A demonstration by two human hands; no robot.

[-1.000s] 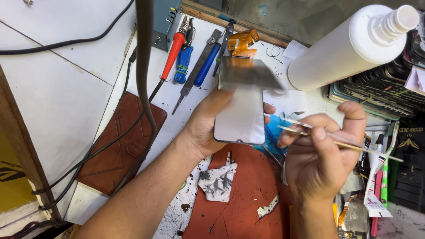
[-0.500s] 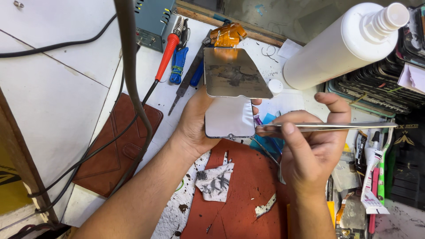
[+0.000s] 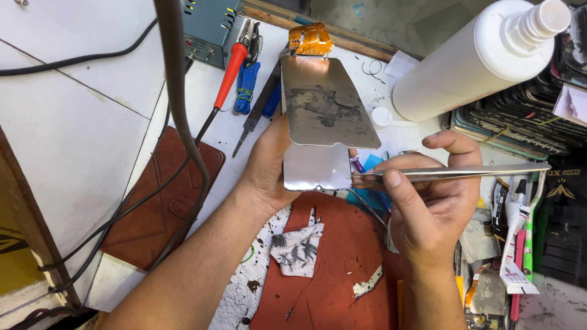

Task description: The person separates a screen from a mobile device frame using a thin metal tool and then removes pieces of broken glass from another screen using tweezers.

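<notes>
1. Holding the phone display panel (image 3: 318, 165) from below, the left hand (image 3: 269, 165) has its grip closed on the panel's lower edge, above the desk (image 3: 202, 122).
2. The right hand (image 3: 434, 208) pinches metal tweezers (image 3: 452, 174) shut; their tip touches the panel's right edge.
3. A metal backing sheet (image 3: 327, 104) lies peeled upward, with an orange flex cable (image 3: 310, 38) at its top.
4. A white bottle (image 3: 471, 61) lies to the right.

A white workbench (image 3: 73, 122) is carrying a brown wallet case (image 3: 162, 201) near its left edge and a red mat (image 3: 342, 269) at its near edge.
</notes>
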